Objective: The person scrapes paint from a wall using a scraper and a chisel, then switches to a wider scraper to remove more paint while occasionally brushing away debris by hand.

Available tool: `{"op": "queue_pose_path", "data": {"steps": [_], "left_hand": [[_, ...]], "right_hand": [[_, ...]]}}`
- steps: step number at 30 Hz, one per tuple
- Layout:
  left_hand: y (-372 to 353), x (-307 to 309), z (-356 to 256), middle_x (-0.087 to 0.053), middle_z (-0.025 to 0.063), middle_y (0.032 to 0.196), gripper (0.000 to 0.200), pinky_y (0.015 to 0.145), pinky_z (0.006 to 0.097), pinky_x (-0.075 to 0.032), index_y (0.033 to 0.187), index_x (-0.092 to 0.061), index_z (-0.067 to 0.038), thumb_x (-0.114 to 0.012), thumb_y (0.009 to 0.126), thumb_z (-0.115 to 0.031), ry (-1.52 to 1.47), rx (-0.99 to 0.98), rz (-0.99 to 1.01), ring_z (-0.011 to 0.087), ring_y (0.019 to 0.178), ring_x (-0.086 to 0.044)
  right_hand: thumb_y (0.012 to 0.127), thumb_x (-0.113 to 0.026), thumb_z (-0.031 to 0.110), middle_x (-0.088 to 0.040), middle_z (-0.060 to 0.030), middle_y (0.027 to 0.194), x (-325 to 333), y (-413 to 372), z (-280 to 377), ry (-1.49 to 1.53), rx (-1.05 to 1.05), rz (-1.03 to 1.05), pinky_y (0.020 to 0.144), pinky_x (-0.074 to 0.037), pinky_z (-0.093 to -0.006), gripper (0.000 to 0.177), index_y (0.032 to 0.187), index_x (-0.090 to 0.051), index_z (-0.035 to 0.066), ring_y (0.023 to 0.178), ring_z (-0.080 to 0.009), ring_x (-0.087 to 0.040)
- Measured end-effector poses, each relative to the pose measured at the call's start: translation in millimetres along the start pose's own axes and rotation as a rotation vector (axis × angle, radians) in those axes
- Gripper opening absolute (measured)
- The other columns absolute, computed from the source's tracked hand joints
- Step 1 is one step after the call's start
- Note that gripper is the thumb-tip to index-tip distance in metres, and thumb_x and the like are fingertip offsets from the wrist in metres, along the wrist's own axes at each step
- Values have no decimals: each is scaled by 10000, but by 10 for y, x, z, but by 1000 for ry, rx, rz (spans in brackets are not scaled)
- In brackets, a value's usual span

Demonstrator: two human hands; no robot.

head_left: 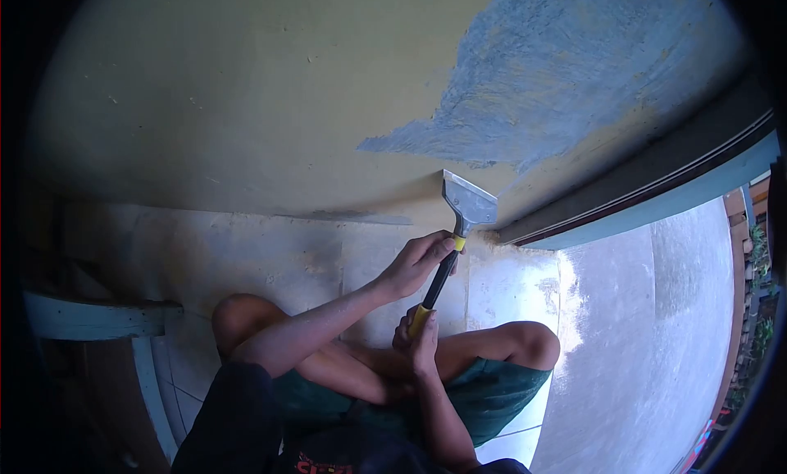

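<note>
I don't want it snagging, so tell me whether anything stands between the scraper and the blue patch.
Nothing visible stands between the scraper and the blue patch. The left hand and right hand both grip it behind its head.

The single head view looks forward and down from above the lap [500, 396], wide and rounded at its dark edges. The left hand [408, 267] appears near the middle, fairly close; the wall [246, 105] stands beyond it, and floor [623, 326] stretches to its right.

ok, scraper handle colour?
The scraper handle is black mid-length, with yellow sections above and below; best seen in head view.
</note>
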State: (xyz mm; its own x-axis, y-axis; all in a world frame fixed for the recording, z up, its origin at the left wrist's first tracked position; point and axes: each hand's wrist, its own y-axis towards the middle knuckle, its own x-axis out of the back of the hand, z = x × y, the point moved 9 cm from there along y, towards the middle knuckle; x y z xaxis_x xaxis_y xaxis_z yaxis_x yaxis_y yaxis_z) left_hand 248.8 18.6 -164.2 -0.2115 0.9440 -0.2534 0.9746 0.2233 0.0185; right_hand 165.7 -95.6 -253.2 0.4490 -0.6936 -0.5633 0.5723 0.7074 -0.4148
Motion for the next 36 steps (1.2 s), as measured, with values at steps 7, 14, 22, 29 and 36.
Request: {"op": "queue_pose_path", "data": {"steps": [7, 14, 22, 29, 36], "left_hand": [[-26, 64, 93, -558, 34, 737, 422, 687, 259, -446, 1025, -554, -2, -417, 1021, -401, -9, 58, -76, 107, 698, -541], [38, 28, 32, -559, 33, 746, 428, 710, 262, -442, 1033, -554, 0, -412, 1021, -404, -13, 44, -57, 106, 725, -538], [99, -55, -56, -567, 44, 804, 453, 745, 285, -449, 1044, -546, 2, -404, 1014, -427, -35, 30, -6, 116, 756, -549], [152, -96, -702, -542, 62, 877, 464, 754, 296, -455, 1052, -518, 8, -382, 1015, -434, -41, -132, 15, 132, 771, -555], [-74, -237, -69, -470, 26, 787, 418, 690, 267, -394, 982, -456, -62, -288, 1041, -440, -151, -38, -52, 105, 711, -451]], "right_hand": [[970, -265, 630, -352, -3, 562, -68, 24, -101, 53, -25, 39, 413, -293, -249, 544, 885, -389, 107, 428, -99, -306], [957, -295, 644, -361, -1, 569, -21, 75, -11, -21, 20, -19, 406, -301, -243, 563, 869, -393, 97, 433, -96, -339], [954, -331, 639, -363, 11, 580, 82, 24, 188, -94, 46, -82, 403, -287, -237, 566, 864, -419, 87, 440, -82, -342], [963, -333, 618, -415, 1, 578, -188, 10, 646, -181, 135, 13, 418, -345, -227, 578, 814, -428, 68, 458, -84, -408], [964, -337, 615, -381, 2, 596, 111, -169, 209, -159, 91, -54, 408, -293, -230, 556, 897, -430, 71, 456, -83, -355]]}}
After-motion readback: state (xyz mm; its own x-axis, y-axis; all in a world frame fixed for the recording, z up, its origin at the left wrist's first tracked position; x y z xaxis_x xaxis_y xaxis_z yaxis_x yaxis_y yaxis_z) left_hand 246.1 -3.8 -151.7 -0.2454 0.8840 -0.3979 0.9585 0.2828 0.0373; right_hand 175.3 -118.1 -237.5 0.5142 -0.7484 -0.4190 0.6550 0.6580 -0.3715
